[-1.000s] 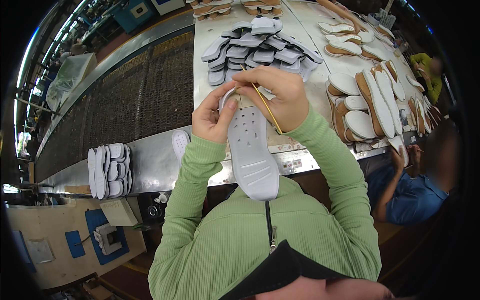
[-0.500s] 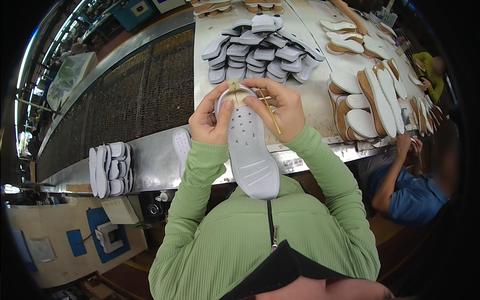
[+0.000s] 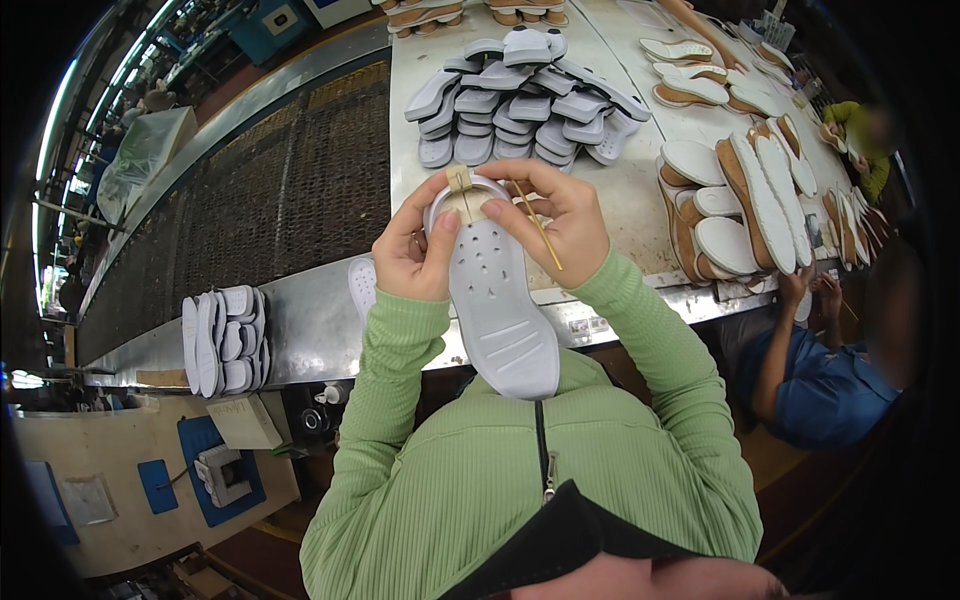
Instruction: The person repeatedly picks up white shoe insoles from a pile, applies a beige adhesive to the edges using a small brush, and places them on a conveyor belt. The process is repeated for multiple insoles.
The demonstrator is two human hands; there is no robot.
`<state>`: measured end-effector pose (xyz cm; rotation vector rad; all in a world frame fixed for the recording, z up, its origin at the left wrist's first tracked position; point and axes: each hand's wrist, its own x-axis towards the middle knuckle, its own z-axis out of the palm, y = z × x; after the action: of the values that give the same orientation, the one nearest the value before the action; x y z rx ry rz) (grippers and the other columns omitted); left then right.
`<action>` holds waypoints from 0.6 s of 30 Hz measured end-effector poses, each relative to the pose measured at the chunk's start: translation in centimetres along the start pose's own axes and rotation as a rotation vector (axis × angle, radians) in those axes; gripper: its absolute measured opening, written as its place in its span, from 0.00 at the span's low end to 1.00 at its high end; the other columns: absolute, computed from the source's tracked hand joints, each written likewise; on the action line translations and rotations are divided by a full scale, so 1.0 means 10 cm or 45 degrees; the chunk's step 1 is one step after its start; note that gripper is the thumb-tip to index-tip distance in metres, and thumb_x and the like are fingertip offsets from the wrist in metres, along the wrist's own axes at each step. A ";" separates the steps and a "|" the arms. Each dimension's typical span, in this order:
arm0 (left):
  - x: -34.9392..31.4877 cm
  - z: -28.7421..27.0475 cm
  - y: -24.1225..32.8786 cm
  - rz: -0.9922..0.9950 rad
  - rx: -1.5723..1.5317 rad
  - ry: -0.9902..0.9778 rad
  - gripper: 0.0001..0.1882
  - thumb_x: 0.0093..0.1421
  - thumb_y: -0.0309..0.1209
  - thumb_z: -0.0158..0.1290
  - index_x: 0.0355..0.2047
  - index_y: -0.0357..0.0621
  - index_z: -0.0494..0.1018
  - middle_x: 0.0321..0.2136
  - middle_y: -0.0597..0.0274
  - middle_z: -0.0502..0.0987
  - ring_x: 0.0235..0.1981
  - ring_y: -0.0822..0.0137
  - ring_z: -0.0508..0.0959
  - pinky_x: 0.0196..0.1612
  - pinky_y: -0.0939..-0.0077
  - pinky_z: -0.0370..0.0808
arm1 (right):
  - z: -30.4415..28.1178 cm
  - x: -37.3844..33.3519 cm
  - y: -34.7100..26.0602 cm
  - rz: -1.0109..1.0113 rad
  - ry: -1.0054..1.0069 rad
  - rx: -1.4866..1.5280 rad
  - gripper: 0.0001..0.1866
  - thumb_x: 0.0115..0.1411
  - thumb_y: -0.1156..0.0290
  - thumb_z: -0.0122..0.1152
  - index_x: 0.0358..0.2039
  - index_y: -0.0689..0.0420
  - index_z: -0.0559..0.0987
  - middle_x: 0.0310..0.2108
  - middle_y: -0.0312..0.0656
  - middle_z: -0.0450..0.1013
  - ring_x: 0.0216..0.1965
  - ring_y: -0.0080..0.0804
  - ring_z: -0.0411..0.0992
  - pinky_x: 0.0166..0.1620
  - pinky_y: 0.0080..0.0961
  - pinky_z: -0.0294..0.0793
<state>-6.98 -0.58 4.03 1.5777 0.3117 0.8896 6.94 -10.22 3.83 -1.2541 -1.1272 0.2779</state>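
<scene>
In front of my body is a pale grey-white shoe sole (image 3: 505, 335), its lower end against my green top. My left hand (image 3: 412, 252) grips the sole's far end on the left side, thumb on the upper face. My right hand (image 3: 565, 222) grips the same end from the right, its thumb pressing near the rim. A small beige slotted piece (image 3: 459, 180) sits over the far rim, between both hands' fingertips, and reaches down inside. A thin yellow stick (image 3: 541, 235) is also tucked in my right hand, slanting down past the fingers.
A heap of grey-white soles (image 3: 520, 105) lies on the table beyond. Stacked brown-and-white soles (image 3: 725, 245) stand to the right, near a co-worker in blue (image 3: 825, 385). More white soles (image 3: 225, 340) stand at left beside a dark mesh conveyor (image 3: 240, 190). Another sole (image 3: 362, 285) lies by my left wrist.
The sole's far end and my hands have shifted slightly left and down. The beige piece has moved with them. At right, the co-worker's hands have changed position.
</scene>
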 end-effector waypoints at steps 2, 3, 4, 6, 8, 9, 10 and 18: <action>-0.01 -0.01 0.02 -0.034 0.004 -0.006 0.21 0.63 0.26 0.51 0.56 0.32 0.66 0.44 0.53 0.76 0.42 0.72 0.76 0.46 0.80 0.73 | 0.00 -0.01 -0.01 0.008 -0.001 0.027 0.16 0.55 0.72 0.64 0.45 0.60 0.78 0.36 0.44 0.78 0.33 0.29 0.76 0.35 0.25 0.80; -0.01 -0.02 0.04 -0.051 -0.001 -0.005 0.22 0.63 0.26 0.52 0.56 0.31 0.65 0.44 0.52 0.76 0.44 0.70 0.76 0.47 0.78 0.72 | 0.00 0.00 -0.02 0.013 -0.003 0.035 0.16 0.55 0.72 0.64 0.45 0.60 0.78 0.36 0.44 0.78 0.33 0.28 0.76 0.35 0.24 0.80; -0.01 -0.02 0.05 -0.049 0.008 -0.014 0.22 0.63 0.26 0.52 0.56 0.31 0.65 0.44 0.52 0.76 0.44 0.70 0.76 0.47 0.78 0.72 | 0.00 -0.01 -0.02 0.017 -0.005 0.047 0.16 0.55 0.72 0.64 0.45 0.60 0.78 0.36 0.44 0.78 0.33 0.28 0.76 0.35 0.24 0.80; -0.02 -0.03 0.05 -0.038 -0.003 -0.022 0.22 0.63 0.26 0.51 0.56 0.31 0.66 0.44 0.53 0.76 0.43 0.71 0.76 0.47 0.79 0.72 | 0.00 -0.01 -0.03 0.028 -0.009 0.063 0.16 0.54 0.72 0.64 0.45 0.61 0.78 0.36 0.44 0.78 0.33 0.28 0.76 0.35 0.24 0.80; -0.01 -0.02 0.05 -0.009 0.025 -0.017 0.22 0.63 0.26 0.51 0.56 0.31 0.66 0.44 0.53 0.76 0.43 0.71 0.76 0.47 0.79 0.72 | -0.01 -0.01 -0.04 0.037 -0.018 0.072 0.16 0.54 0.73 0.64 0.45 0.61 0.78 0.36 0.44 0.78 0.33 0.28 0.76 0.35 0.24 0.80; 0.00 -0.02 0.04 0.010 0.033 -0.015 0.22 0.63 0.26 0.51 0.56 0.31 0.66 0.44 0.53 0.76 0.43 0.71 0.76 0.47 0.79 0.72 | -0.01 -0.01 -0.04 0.035 -0.019 0.069 0.16 0.54 0.73 0.64 0.45 0.61 0.78 0.36 0.44 0.78 0.33 0.28 0.76 0.35 0.24 0.80; 0.00 -0.03 0.04 0.003 0.041 -0.015 0.22 0.63 0.26 0.51 0.56 0.31 0.66 0.44 0.53 0.76 0.43 0.71 0.76 0.47 0.79 0.72 | -0.01 -0.01 -0.04 0.029 -0.022 0.065 0.16 0.55 0.73 0.64 0.45 0.61 0.78 0.36 0.44 0.78 0.33 0.28 0.76 0.35 0.24 0.80; -0.03 -0.04 0.04 0.012 0.062 0.019 0.22 0.63 0.25 0.51 0.57 0.32 0.65 0.43 0.52 0.76 0.43 0.70 0.76 0.47 0.78 0.72 | 0.02 0.01 -0.08 0.026 -0.043 0.043 0.16 0.56 0.74 0.62 0.45 0.63 0.76 0.37 0.44 0.77 0.35 0.27 0.75 0.37 0.24 0.79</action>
<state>-7.58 -0.61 4.31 1.6190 0.3389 0.9075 6.54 -10.31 4.56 -1.2360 -1.1345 0.3335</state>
